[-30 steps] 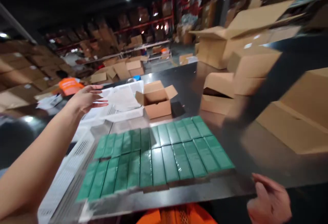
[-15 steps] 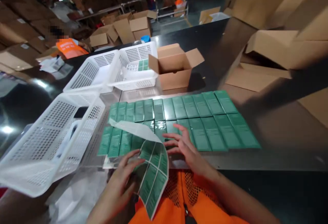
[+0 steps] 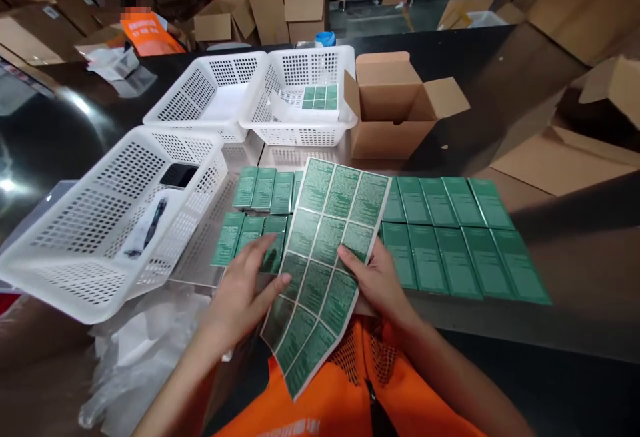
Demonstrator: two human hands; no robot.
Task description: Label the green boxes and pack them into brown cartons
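Left hand (image 3: 243, 288) grips label sheet (image 3: 327, 250) | right hand (image 3: 379, 282) grips its other edge | green boxes (image 3: 450, 237) beneath

The person wore a bright orange vest (image 3: 345, 397) over the chest. Its upper part was made of an open mesh with small holes, and the lower part was a smooth orange cloth. A dark zipper with a small pull ran down the middle of the front. Some pale printed letters showed at the bottom edge, too cut off to read. Both forearms were bare, without sleeves. The left hand (image 3: 240, 297) and the right hand (image 3: 380, 284) had no gloves, rings or watch.
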